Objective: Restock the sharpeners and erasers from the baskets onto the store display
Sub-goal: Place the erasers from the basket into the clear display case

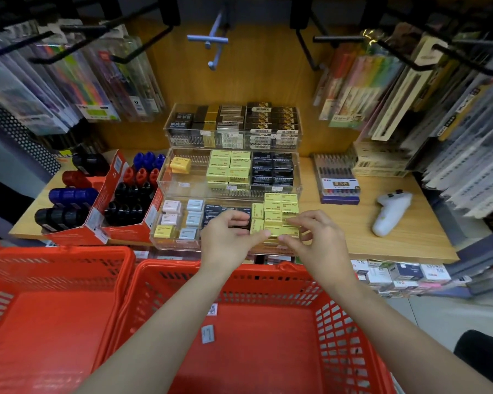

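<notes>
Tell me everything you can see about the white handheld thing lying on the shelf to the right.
The white handheld device looks like smooth moulded plastic, with a wider head carrying small dark buttons and a rounded grip tapering toward the shelf's front. It lies flat and slanted on the wooden shelf, right of a boxed pen set and apart from it. Neither hand touches it.

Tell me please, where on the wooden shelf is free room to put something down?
Bare wood on the shelf lies between the acrylic tiered display and the white handheld device, and in front of the pen box. The left side is crowded with red sharpener cartons. Both hands work at the display's front tier.
</notes>
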